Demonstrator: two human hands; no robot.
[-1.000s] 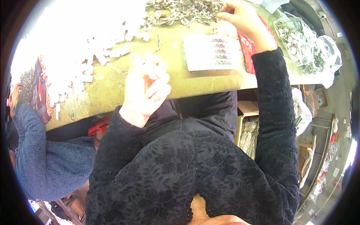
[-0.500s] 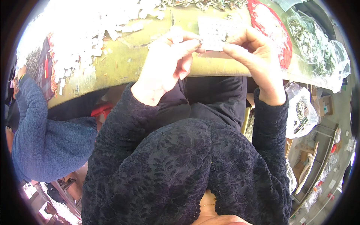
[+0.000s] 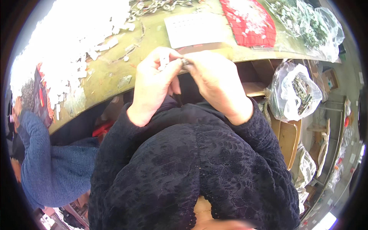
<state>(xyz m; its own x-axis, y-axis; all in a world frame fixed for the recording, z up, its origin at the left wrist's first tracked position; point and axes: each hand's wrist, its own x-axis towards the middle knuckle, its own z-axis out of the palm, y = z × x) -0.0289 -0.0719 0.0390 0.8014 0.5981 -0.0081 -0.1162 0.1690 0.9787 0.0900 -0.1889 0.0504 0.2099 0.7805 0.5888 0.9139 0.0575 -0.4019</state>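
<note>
Over the near edge of the yellowish table (image 3: 105,73), my left hand (image 3: 151,86) and my right hand (image 3: 222,84) meet at the fingertips. Both pinch a small dark piece (image 3: 185,62), metallic-looking, its kind too small to make out. A small white strip (image 3: 164,60) shows at my left index finger; whether it is held or wrapped on I cannot tell. Just beyond the hands, a white sheet with rows of small marks (image 3: 195,28) lies on the table.
A red cloth (image 3: 264,36) bears many white bits, beside a clear bag of greenish pieces (image 3: 306,28). Another clear bag (image 3: 293,92) hangs below the table edge, above a cardboard box (image 3: 289,140). White pieces (image 3: 103,46) spread leftward. A person in a blue sweater (image 3: 61,165) sits at left.
My right hand has come left and nearer to me, away from the white sheet, and now meets my left fingertips at the small dark piece. The view has shifted somewhat.
</note>
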